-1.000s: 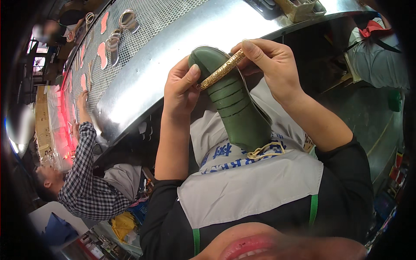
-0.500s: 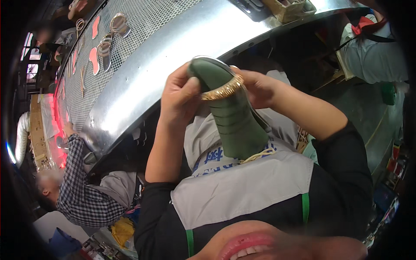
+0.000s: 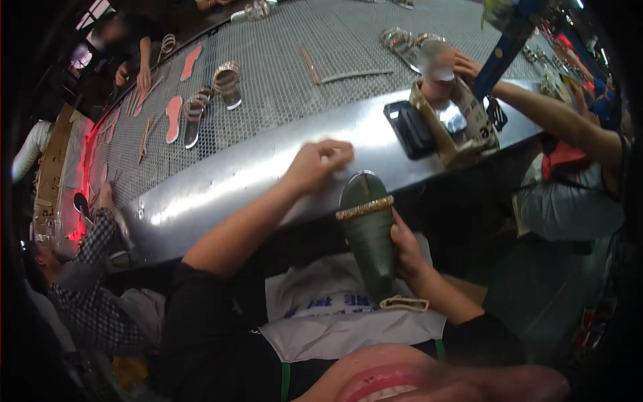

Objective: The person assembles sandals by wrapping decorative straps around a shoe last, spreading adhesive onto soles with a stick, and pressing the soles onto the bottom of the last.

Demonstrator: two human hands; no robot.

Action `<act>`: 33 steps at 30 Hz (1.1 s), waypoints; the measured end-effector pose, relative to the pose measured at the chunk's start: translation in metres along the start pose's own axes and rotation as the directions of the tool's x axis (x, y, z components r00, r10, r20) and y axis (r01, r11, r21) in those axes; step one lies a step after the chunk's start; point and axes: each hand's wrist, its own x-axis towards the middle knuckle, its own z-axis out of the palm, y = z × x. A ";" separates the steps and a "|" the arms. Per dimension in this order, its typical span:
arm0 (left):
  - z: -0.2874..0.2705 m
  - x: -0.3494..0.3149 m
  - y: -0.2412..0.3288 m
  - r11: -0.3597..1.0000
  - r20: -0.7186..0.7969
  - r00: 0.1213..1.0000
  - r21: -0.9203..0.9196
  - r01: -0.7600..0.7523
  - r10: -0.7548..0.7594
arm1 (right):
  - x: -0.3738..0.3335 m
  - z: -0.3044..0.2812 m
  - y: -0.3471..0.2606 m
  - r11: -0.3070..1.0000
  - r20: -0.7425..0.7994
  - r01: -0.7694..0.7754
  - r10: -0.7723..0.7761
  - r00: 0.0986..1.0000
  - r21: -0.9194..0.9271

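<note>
My right hand (image 3: 410, 251) grips the side of a dark green shoe last (image 3: 372, 244), toe pointing away from me. Across the last, near its toe, runs a glittery gold strap (image 3: 365, 208). A pale cord loop (image 3: 404, 305) shows at the heel end, close to my apron (image 3: 321, 338). My left hand (image 3: 318, 165) is apart from the last, above the shiny metal rim of the table (image 3: 248, 157). Its fingers are curled together; whether anything small is between them is hidden.
Beyond the rim, a mesh surface (image 3: 268, 74) carries sandals (image 3: 228, 84), pink insoles (image 3: 174, 119) and thin strips. A black case (image 3: 408, 128) and an open carton (image 3: 435, 130) stand at right, below a co-worker's arm (image 3: 556, 110). Another person in a checked sleeve (image 3: 94, 241) works at left.
My left hand has let go of the last and moved up over the metal rim. My right hand has shifted lower along the last, now held farther from the left hand. More of the table shows.
</note>
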 end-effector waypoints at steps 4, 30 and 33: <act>-0.064 0.132 -0.017 0.851 -0.519 0.788 0.525 -0.011 0.331 | 0.001 -0.007 -0.001 0.996 0.088 -0.020 0.012 0.996 0.087; -0.001 0.289 -0.017 0.738 -0.344 0.913 0.670 0.074 0.221 | 0.039 -0.148 -0.097 0.975 0.023 -0.107 0.105 0.994 0.197; -0.015 0.238 -0.015 0.504 -0.201 0.949 0.862 0.053 0.243 | 0.060 -0.177 -0.110 0.978 0.102 -0.142 0.128 0.987 0.153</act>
